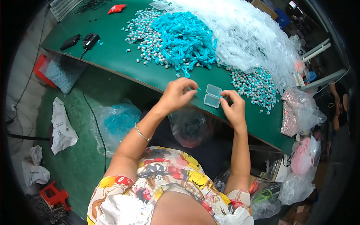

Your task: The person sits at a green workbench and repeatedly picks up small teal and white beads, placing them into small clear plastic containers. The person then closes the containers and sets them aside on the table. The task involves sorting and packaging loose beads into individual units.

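Observation:
A small clear plastic case (212, 95) lies open on the green table (116, 56) near its front edge, between my hands. My left hand (179, 93) pinches a small teal piece at the case's left side. At the right edge of the case my right hand (233, 107) pinches another small teal piece. Behind the case sits a heap of teal plastic pieces (185, 37), flanked by grey-and-teal small parts (148, 37) and, at right, more of them (255, 84).
A large pile of clear plastic cases (247, 33) covers the table's back right. Black adapters with a cable (89, 40) and a red packet (116, 8) lie at the left. Plastic bags (114, 123) and a red stool (54, 195) stand on the floor; a pink glitter bag (296, 112) sits at right.

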### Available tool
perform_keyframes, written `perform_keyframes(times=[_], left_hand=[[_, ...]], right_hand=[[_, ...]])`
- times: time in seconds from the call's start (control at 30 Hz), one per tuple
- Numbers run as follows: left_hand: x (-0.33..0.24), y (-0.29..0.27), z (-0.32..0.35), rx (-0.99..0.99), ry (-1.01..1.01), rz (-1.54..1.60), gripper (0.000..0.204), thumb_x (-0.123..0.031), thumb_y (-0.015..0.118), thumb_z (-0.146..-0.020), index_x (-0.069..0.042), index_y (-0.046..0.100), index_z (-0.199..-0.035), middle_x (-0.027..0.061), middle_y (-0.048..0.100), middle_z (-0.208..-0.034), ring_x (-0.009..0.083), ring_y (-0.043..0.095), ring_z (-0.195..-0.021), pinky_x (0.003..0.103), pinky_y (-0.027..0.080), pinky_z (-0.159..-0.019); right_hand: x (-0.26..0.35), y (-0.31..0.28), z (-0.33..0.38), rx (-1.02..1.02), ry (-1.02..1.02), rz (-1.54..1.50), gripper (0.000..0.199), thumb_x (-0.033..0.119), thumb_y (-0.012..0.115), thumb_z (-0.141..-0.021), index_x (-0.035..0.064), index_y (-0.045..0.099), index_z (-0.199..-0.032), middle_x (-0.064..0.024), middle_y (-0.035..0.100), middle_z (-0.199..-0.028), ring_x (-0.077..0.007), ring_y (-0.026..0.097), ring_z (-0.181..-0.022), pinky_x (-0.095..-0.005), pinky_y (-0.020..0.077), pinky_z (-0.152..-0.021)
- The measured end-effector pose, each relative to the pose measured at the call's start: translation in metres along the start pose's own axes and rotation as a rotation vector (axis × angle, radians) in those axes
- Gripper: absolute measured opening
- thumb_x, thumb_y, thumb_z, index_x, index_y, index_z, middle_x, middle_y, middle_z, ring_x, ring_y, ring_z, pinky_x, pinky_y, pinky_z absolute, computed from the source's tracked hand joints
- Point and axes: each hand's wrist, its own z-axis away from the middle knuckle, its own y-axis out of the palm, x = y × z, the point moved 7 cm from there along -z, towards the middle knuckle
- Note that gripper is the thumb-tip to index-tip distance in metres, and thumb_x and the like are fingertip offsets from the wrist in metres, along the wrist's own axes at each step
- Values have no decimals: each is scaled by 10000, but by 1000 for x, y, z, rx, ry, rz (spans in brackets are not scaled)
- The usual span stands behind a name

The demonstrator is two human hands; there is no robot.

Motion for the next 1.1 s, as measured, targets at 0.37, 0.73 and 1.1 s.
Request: perform_keyframes(times=[0.37, 0.73, 1.1], left_hand=[[-17, 53, -8, 154, 274, -305, 126, -89, 734, -791, -66, 699, -910, 96, 621, -929, 311, 606, -883, 416, 495, -786], [-16, 45, 1, 179, 257, -358, 399, -222, 795, -753, -101, 665, -1110, 87, 609, -1025, 299, 577, -990, 427, 463, -851], [-10, 49, 3, 185, 234, -460, 450, -281, 823, -720, -132, 669, -1116, 68, 613, -1070, 298, 576, -1020, 449, 464, -854]], right_hand=[[9, 16, 18, 21, -116, 293, 112, 106, 741, -778, 118, 695, -880, -23, 659, -892, -244, 602, -914, -400, 402, -846], [2, 9, 8, 72, -80, 154, 84, 60, 660, -831, 69, 694, -908, -77, 660, -912, -285, 617, -904, -408, 450, -787], [5, 68, -70, 223, -136, 182, 151, 211, 708, -832, 79, 727, -903, -97, 684, -900, -308, 654, -878, -442, 499, -767]])
